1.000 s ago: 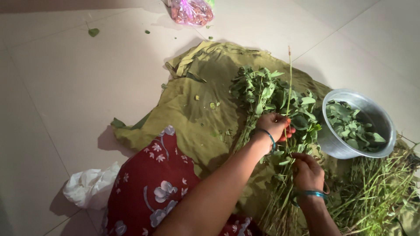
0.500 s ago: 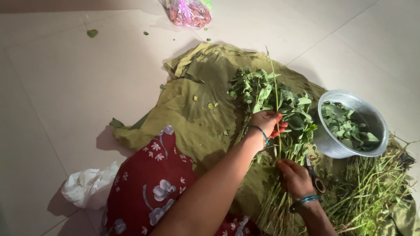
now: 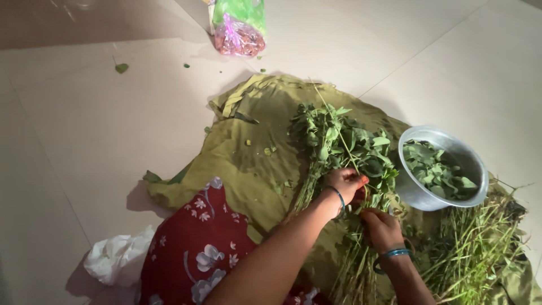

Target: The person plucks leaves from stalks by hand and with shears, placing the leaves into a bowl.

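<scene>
The bunch of leafy greens (image 3: 344, 147) lies on the olive cloth (image 3: 254, 164) at frame centre, stems running down toward me. My left hand (image 3: 345, 185) pinches one stalk, fingers curled shut; my right hand (image 3: 383, 229), just below (also closed), grips the stems. The steel bowl (image 3: 415, 195) sits right.

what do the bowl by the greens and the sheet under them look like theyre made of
The bowl looks like metal, probably steel or aluminium with a dull brushed finish: silvery-grey wall, thin rolled rim, soft highlights. The sheet under the leafy stalks looks like woven cloth, matte olive green: it lies in soft folds and creases with a hemmed edge and no shine.
</scene>
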